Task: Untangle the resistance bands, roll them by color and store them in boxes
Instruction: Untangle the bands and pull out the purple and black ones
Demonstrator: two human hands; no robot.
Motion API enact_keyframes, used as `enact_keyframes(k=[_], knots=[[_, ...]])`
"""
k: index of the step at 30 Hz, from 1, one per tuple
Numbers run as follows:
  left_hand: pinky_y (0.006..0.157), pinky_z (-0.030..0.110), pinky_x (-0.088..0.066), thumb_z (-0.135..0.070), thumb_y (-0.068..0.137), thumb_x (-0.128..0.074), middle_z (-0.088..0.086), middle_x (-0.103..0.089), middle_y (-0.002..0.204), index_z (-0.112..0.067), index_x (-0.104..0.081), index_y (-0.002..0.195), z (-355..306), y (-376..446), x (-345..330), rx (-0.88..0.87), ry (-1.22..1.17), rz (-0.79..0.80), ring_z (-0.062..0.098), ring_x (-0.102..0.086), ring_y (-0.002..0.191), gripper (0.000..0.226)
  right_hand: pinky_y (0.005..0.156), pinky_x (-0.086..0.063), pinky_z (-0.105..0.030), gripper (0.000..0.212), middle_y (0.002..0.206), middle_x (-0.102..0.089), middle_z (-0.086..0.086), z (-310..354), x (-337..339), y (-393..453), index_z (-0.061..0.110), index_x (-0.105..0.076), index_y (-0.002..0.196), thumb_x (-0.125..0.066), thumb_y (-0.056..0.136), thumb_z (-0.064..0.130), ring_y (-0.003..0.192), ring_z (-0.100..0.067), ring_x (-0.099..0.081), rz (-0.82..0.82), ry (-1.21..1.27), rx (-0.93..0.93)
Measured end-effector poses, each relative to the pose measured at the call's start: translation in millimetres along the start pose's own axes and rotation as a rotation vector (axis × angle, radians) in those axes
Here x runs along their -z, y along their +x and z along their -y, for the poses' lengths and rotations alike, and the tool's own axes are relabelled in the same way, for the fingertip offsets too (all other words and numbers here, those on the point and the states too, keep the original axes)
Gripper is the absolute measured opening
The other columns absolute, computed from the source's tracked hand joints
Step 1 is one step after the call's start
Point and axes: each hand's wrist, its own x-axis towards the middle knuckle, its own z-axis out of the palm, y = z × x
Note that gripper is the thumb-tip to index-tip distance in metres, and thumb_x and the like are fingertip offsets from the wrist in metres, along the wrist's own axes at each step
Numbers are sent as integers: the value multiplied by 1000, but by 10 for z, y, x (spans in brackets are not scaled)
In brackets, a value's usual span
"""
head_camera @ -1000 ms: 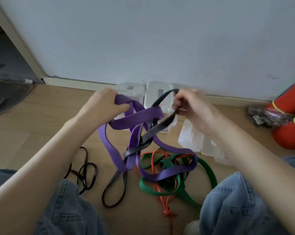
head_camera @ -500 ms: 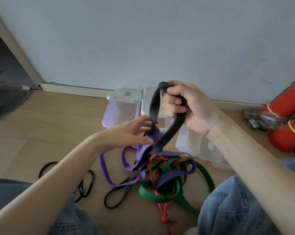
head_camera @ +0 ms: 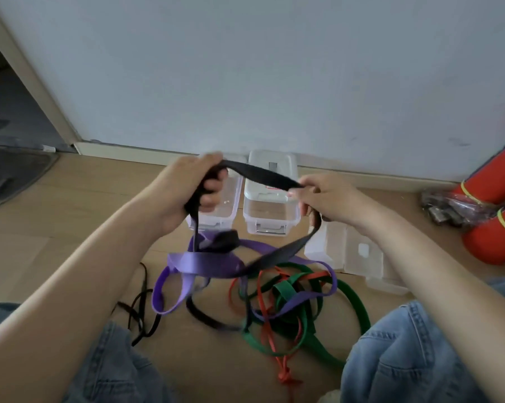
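Wooden floor [head_camera: 71, 216] against a pale wall [head_camera: 274, 68], and both hands are up! Left hand [head_camera: 187, 190] grips the wide black band [head_camera: 262, 175] with curled fingers, right hand [head_camera: 329, 199] pinches its other end, the strap stretched between them above two clear boxes [head_camera: 271, 207]. Below, it dips into the tangle: purple band [head_camera: 201, 261], green band [head_camera: 358, 303] and orange band [head_camera: 267, 312] knotted together on the floor between denim knees. A thin black band [head_camera: 142, 312] lies just left.
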Motion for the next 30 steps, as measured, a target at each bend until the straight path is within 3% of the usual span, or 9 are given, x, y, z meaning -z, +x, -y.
enact_keyframes(k=[2,6,8,12,14,18,21,26,30], knots=[[31,15,-24,-27,97,-38,-7,-30,48,-14,-44,63,-81,-11,42,6,-172,45,6,-27,32,37,51,-43,-16,11,75,-65,8,-14,23,0,29,-57,99,-51,93,37,53,-1,-56,95,23,33],[30,15,-26,-29,95,-42,-8,-32,48,-16,-53,57,-162,-18,-41,7,-314,188,5,-28,31,42,81,-44,-12,52,111,-64,11,-2,-339,-12,27,-48,129,-65,82,42,103,-5,-59,421,15,99],[31,14,-26,-28,95,-41,-7,-33,48,-14,-53,63,-109,21,-109,22,-302,139,6,-29,32,37,77,-48,-15,48,107,-68,1,46,-547,-55,21,-53,125,-69,81,33,89,-10,-64,470,122,121],[37,15,-33,-30,98,-39,-5,-40,47,-9,-51,78,103,71,-145,106,-395,-125,9,-37,37,31,53,-46,-18,49,77,-68,-7,174,-371,-53,16,-53,118,-70,74,27,49,-10,-49,350,699,166],[40,16,-37,-38,98,-38,-4,-41,50,-9,-53,83,190,73,-196,91,-364,-132,9,-40,40,36,53,-46,-21,46,72,-68,-1,230,-274,-43,16,-52,117,-71,75,26,49,-11,-50,241,614,194],[52,19,-38,-51,92,-39,-5,-37,61,-9,-55,94,197,113,-235,-83,-99,-72,9,-38,52,45,52,-43,-26,24,66,-61,-2,230,-220,-27,6,-62,98,-62,88,28,50,-13,-56,8,600,79],[61,15,-38,-40,92,-42,-8,-41,68,-11,-57,101,350,99,-257,-251,350,58,1,-43,58,34,48,-46,-23,18,66,-60,-1,227,-66,-62,15,-65,94,-66,82,29,54,-18,-61,71,718,153],[77,13,-48,-27,82,-65,-4,-67,90,-21,-66,98,732,49,-353,8,437,527,-4,-62,82,17,49,-45,-26,24,62,-59,-5,273,-5,-115,3,-64,83,-61,85,28,52,-17,-57,-24,852,268],[87,23,-50,-11,85,-64,9,-68,96,-8,-66,92,738,96,-239,-42,628,371,14,-64,93,8,53,-31,-30,24,61,-52,-3,224,73,-112,1,-59,86,-57,91,24,45,-16,-50,-190,946,234]])
